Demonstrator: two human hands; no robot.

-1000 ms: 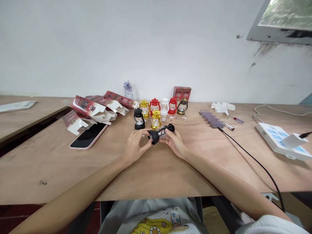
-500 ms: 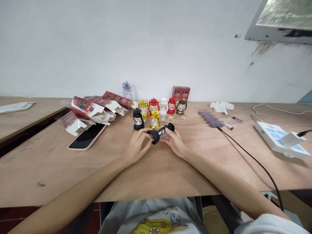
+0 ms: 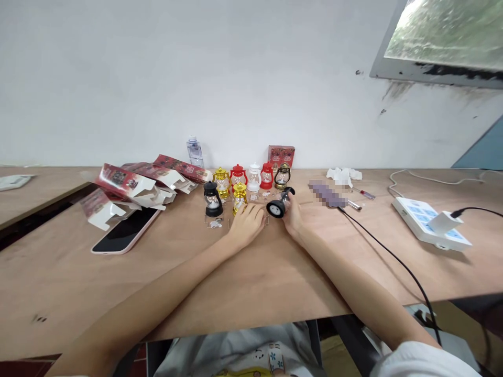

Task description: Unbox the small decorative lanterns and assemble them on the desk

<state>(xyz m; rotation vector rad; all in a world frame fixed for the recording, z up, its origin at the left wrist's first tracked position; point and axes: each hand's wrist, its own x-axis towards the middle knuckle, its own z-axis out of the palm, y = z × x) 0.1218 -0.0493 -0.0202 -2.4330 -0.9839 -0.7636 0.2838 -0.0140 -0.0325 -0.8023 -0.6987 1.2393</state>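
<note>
In my right hand [image 3: 294, 215] is a small black lantern [image 3: 276, 208], tipped over so that its round base faces me. My left hand [image 3: 248, 224] is low over the table, palm down, fingers bent and close together, right in front of a gold lantern [image 3: 239, 195]. Its fingertips are at small clear flat pieces [image 3: 267, 222] on the wood; whether they pinch one is hidden. Another black lantern [image 3: 213, 200] stands upright to the left, with a clear piece bearing a white print [image 3: 216, 223] before it.
Behind stand red [image 3: 266, 177], white [image 3: 254, 178], gold and bronze lanterns [image 3: 282, 176]. Opened red boxes [image 3: 129, 183] and a phone [image 3: 126, 231] lie left. A bottle [image 3: 194, 152] is by the wall. Rightward are a screwdriver [image 3: 367, 194], a black cable [image 3: 387, 250] and a power strip [image 3: 430, 222].
My left hand has let go of the black lantern and come down to the table. My right hand has turned the lantern so its base points toward me. The view has shifted right.
</note>
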